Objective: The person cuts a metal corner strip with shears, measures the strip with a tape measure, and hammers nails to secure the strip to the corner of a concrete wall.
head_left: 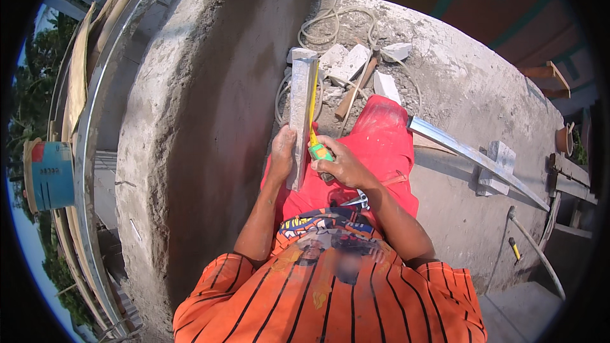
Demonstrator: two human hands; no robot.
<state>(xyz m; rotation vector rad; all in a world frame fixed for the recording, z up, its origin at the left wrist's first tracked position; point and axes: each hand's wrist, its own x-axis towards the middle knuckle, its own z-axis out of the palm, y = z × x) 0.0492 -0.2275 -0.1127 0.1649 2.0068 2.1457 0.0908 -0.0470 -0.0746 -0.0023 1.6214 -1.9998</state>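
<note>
My left hand [283,151] is wrapped round the lower part of a long, narrow grey-white block [301,98], which stands lengthwise in front of me over my red trousers. In my right hand [348,166] is a tape measure [320,152] with a green and orange case. Its yellow blade [313,98] is pulled out and runs along the block's right edge toward the far end. The case sits close beside the block, near my left fingers.
Broken white block pieces [346,63], a wooden-handled tool [356,92] and a looped pale cable [337,16] lie ahead on rubble. Left rises a rough concrete wall [149,89]. At right, a metal bar [470,155] crosses a block piece [499,165]; a yellow-black tool [515,249] lies nearer.
</note>
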